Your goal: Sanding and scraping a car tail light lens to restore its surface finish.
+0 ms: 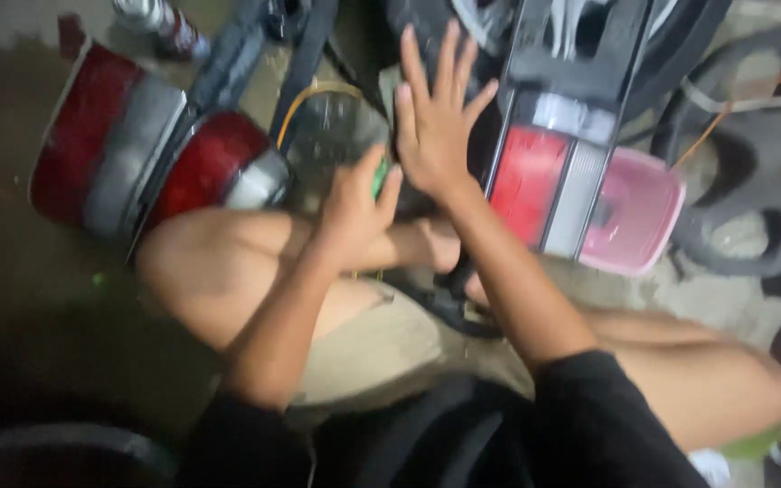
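Left hand [354, 203] gripping small green object [380, 176], seemingly; right hand [436, 117] spread wide.

The small green object [379, 177] is mostly covered; only a bright green edge shows, its shape not discernible. It sits upright in a closed grip, above the bent knee. The clear round container [329, 136], with a yellow-orange rim, lies on the floor just behind it.

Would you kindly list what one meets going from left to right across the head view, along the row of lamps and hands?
Red and grey tail lamp unit → left hand closed on a small green object → right hand, fingers spread → red and white upright tail lamp → pink plastic container.
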